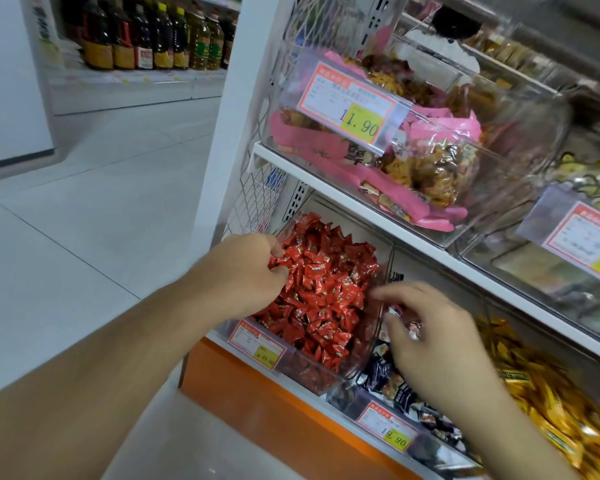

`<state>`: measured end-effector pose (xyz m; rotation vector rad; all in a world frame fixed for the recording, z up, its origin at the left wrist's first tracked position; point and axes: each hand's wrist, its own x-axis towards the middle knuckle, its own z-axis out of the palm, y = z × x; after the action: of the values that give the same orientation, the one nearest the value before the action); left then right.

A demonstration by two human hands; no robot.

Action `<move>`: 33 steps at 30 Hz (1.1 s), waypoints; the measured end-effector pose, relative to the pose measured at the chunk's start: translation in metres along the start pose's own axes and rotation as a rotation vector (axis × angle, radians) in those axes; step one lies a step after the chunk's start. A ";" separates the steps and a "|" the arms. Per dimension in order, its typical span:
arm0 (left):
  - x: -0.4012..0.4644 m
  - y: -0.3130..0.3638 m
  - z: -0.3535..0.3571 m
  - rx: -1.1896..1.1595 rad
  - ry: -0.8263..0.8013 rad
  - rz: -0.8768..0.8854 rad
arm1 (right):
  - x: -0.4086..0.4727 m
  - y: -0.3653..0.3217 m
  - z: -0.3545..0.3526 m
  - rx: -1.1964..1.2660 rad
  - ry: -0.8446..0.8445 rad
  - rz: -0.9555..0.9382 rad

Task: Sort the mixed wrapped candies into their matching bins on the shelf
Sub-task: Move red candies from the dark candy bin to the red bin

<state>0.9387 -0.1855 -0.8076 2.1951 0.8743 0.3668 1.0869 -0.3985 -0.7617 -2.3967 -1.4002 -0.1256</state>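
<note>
Your left hand point(246, 271) reaches into the clear plastic bin point(368, 362) on the lower shelf, its fingers curled into the heap of glossy red foil-wrapped candies point(326, 292), pinching a few crinkled wrappers at the far left of the pile. A small white and orange price tag point(257, 344) on that bin's near front shows "24.90" on a yellow patch.

Your right hand point(433, 344) hovers over the neighbouring clear bin of dark navy and white wrapped candies point(392, 382), fingers loosely bent; it is blurred, so you cannot tell whether it holds a sweet. The tag point(388, 429) on this bin reads roughly "1?.90".

Farther right lies a mound of shiny yellow wrapped candies point(551, 403).

On the white metal shelf point(326, 192) above, a transparent bin holds pink-edged packets of golden-brown snacks point(426, 161), tagged "11.90" point(352, 107). Dark bottles point(153, 36) line a far shelf at the left.
</note>
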 end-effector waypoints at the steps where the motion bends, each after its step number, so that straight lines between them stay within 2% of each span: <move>1: 0.000 -0.001 0.000 -0.001 0.004 0.001 | 0.011 -0.013 0.014 0.075 -0.058 -0.022; 4: 0.002 -0.003 -0.001 -0.005 0.028 -0.006 | 0.048 -0.038 0.062 0.212 -0.370 -0.027; 6: 0.002 -0.004 0.000 -0.026 0.039 -0.004 | 0.068 -0.039 0.090 0.182 -0.592 -0.027; 8: 0.001 -0.004 0.001 -0.037 0.034 0.003 | 0.084 -0.031 0.107 0.105 -0.689 -0.029; 14: 0.002 -0.003 -0.001 -0.011 0.044 0.009 | 0.113 -0.004 0.099 -0.025 -0.724 0.020; 19: 0.002 -0.004 -0.001 -0.018 0.028 0.005 | 0.118 0.002 0.095 0.011 -0.722 0.058; 28: 0.007 -0.008 -0.004 -0.103 0.001 -0.023 | 0.113 0.008 0.093 -0.036 -0.618 0.063; 33: 0.008 -0.008 -0.002 -0.117 0.001 -0.024 | 0.114 0.005 0.108 -0.114 -0.615 0.020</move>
<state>0.9400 -0.1752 -0.8120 2.0756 0.8570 0.3973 1.1374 -0.2686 -0.8348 -2.6688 -1.6461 0.6018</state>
